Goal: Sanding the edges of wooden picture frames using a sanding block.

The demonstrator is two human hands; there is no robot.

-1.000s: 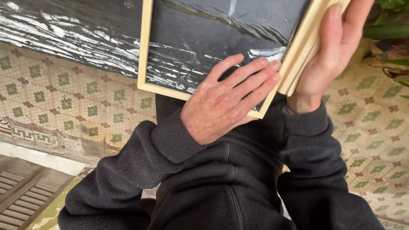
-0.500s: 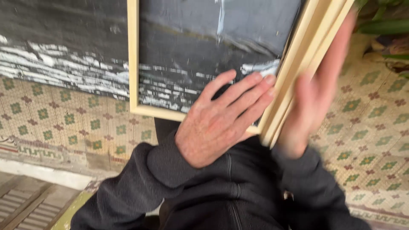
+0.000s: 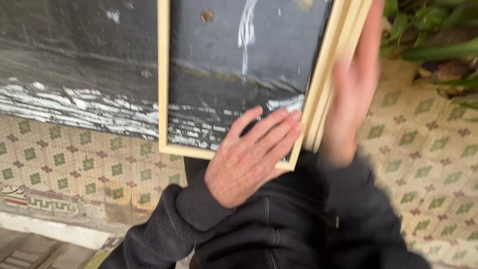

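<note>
Frame point(image 3: 164, 99): pale wood, glazed, propped on the lap against further frames point(image 3: 338, 65). Left hand point(image 3: 249, 159) laid flat on the glass, fingers slightly spread. Right hand point(image 3: 356, 94) blurred at stack edge; fingers' state indeterminable. Tiled floor point(image 3: 74, 169), plant point(image 3: 433, 35) beside.

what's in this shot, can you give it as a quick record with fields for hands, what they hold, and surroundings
left hand: left hand lies flat, fingers spread, on the lower corner of the framed pane
right hand: right hand, blurred, is against the outer edge of the stacked frames
held thing: pale wooden frames; the front one shows a dark, paint-streaked surface
clothing: dark sleeves and zipped jacket
floor: patterned tiles with green motifs
backdrop: dark wall with flaking white paint
right side: green plant leaves
</note>
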